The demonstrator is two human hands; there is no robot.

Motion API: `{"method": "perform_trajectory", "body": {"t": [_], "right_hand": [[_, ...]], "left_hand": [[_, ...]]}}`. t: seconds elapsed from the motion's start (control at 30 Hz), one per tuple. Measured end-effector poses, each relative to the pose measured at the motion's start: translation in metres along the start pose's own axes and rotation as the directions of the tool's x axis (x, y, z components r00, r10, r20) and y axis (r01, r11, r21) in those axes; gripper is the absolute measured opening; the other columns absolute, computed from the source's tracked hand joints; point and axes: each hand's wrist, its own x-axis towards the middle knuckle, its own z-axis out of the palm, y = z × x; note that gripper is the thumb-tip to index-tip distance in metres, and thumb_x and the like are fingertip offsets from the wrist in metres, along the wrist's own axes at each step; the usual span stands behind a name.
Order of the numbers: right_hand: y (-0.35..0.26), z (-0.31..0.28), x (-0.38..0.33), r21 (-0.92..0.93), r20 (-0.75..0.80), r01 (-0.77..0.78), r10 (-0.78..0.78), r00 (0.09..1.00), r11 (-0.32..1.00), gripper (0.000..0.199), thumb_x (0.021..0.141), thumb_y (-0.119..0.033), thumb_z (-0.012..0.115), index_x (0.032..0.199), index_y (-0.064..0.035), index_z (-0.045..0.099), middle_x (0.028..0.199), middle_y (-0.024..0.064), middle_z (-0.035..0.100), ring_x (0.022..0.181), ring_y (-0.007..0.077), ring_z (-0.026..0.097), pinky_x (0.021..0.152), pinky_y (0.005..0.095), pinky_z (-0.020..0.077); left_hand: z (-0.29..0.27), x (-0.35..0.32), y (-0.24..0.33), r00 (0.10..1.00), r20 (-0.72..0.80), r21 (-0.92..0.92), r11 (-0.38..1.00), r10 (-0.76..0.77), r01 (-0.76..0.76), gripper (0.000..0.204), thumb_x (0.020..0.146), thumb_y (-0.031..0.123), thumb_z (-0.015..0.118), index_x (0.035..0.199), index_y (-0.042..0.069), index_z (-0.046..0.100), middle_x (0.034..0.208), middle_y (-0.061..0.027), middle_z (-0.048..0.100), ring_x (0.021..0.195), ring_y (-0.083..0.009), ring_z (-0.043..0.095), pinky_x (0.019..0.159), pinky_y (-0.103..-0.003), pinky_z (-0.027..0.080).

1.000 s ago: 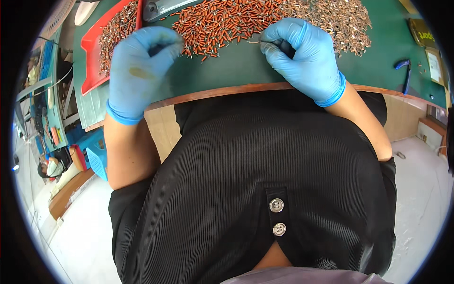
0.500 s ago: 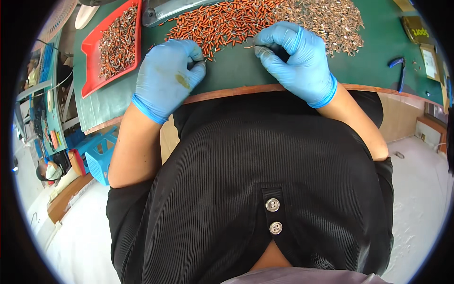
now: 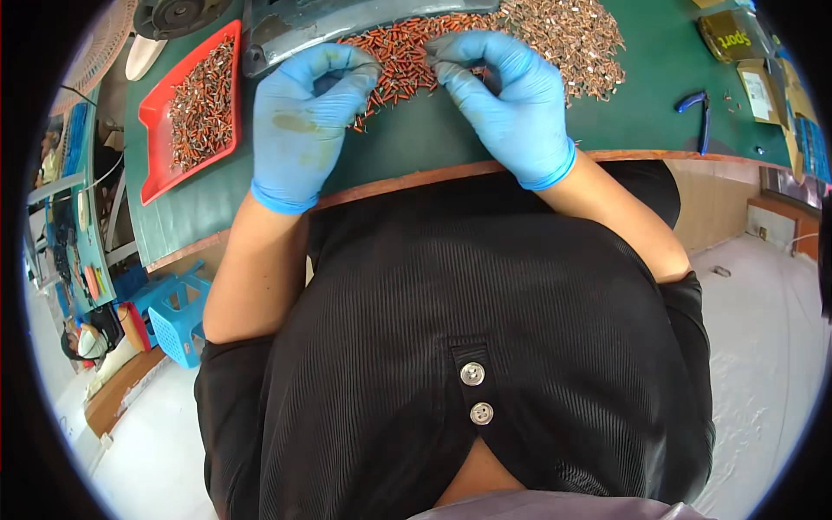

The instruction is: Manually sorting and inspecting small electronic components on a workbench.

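Both my hands wear blue gloves and hover at the near edge of a heap of small orange cylindrical parts with wire ends [image 3: 400, 65]. My left hand [image 3: 303, 130], stained on its back, has thumb and fingers pinched together at the heap's left side. Facing it, my right hand [image 3: 511, 108] also pinches thumb and index finger, its fingertips a short gap from the left ones. Anything between either set of fingertips is too small to make out. Beside the right hand spreads a second heap of small copper-coloured parts [image 3: 576, 43].
On the green table [image 3: 407, 143], a red scoop tray [image 3: 154, 130] with similar parts lies at left. A clear grey plastic tray [image 3: 295, 39] stands behind my left hand. Blue-handled pliers [image 3: 704, 121] and small boxes [image 3: 763, 91] lie at right. A blue stool [image 3: 178, 321] stands lower left.
The view has shifted, moving the table leftward in it. My hands have come closer together, the left one reaching farther over the orange heap. Both stay pinched.
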Motion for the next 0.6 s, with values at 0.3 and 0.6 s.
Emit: {"method": "perform_trajectory", "body": {"t": [0.3, 0.6], "right_hand": [[-0.005, -0.004, 0.005, 0.065, -0.135, -0.085, 0.093, 0.986, 0.994, 0.011, 0.080, -0.007, 0.069, 0.088, -0.0028, 0.065, 0.075, 0.0046, 0.064, 0.066, 0.0099, 0.059, 0.061, 0.0244, 0.0493], [-0.048, -0.036, 0.048, -0.017, 0.077, 0.184, -0.182, 0.980, 0.983, 0.010, 0.080, -0.009, 0.066, 0.089, -0.0034, 0.064, 0.077, 0.0040, 0.063, 0.067, 0.0124, 0.060, 0.063, 0.0254, 0.0494]], "left_hand": [[-0.024, -0.007, 0.001, 0.983, 0.138, 0.497, 0.850, 0.119, -0.173, 0.009, 0.078, 0.007, 0.068, 0.084, 0.002, 0.068, 0.076, -0.0101, 0.066, 0.066, -0.0168, 0.062, 0.064, -0.026, 0.048], [-0.013, -0.005, 0.020, 0.922, 0.360, 0.504, 0.802, 0.142, -0.320, 0.008, 0.075, 0.002, 0.066, 0.082, 0.002, 0.064, 0.079, -0.0115, 0.062, 0.071, -0.0254, 0.061, 0.064, -0.032, 0.048]]}}
